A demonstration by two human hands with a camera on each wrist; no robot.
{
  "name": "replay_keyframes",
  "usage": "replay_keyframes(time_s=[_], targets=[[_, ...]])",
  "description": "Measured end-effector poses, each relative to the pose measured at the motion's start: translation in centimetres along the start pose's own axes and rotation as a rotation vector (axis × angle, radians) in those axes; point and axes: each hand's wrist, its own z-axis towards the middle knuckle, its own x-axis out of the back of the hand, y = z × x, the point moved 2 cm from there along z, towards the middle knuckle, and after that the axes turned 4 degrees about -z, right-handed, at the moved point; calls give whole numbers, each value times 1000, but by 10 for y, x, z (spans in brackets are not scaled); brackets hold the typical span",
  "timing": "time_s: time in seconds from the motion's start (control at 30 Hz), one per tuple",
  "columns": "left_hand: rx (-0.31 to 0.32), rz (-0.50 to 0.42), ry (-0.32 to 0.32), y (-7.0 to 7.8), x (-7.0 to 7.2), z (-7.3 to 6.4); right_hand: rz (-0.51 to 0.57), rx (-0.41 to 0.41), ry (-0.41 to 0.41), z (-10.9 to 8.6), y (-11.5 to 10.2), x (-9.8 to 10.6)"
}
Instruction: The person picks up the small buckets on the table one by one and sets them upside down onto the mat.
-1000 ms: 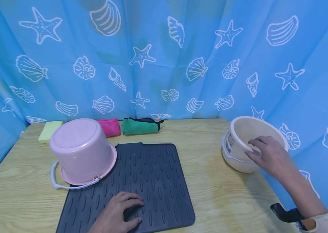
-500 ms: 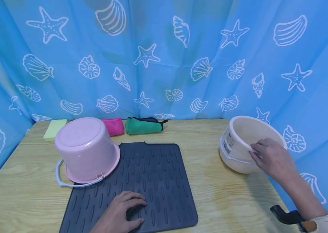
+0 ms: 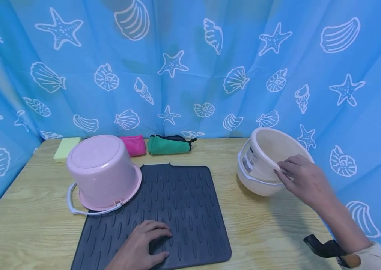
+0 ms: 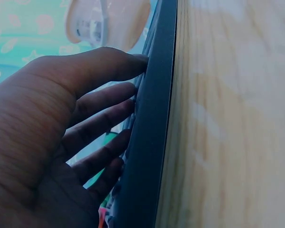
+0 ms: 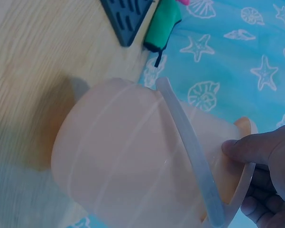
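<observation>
My right hand [image 3: 303, 180] pinches the rim of a cream bucket [image 3: 256, 161] at the right of the table, thumb on the outside and fingers inside. The bucket is tilted, its mouth facing up and toward the right, and a pale handle [image 5: 192, 147] hangs against its wall. A shadow lies by its base; I cannot tell if the base is fully off the table. My left hand [image 3: 143, 243] rests with loosely bent fingers on a dark ridged mat [image 3: 183, 202], holding nothing.
A pink bucket [image 3: 104, 176] stands upside down at the left, partly over the mat, its handle [image 3: 72, 202] sticking out. Behind lie a yellow sponge-like block [image 3: 66, 148], a folded pink cloth [image 3: 134, 145] and a green cloth roll [image 3: 170, 145]. A blue shell-print curtain [image 3: 183, 86] hangs behind the table.
My right hand has closed on the cream bucket's rim and moved it to the left, with more tilt. My left hand has stayed on the mat. The head view has shifted slightly.
</observation>
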Motion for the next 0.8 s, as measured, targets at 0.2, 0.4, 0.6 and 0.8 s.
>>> replay_keyframes(time_s=[0.2,0.4,0.6,0.8], targets=[[6,-4,-4,-1,0,0,16,19,26,9,-11,-2],[-2,2,2,0,1,-1,46,25,39,19,-23,-5],[-8,17,9,0,0,-2,88,14,65,27,-34,-8],[3,21,4,-1,-1,0,113,9,95,33,-43,-10]])
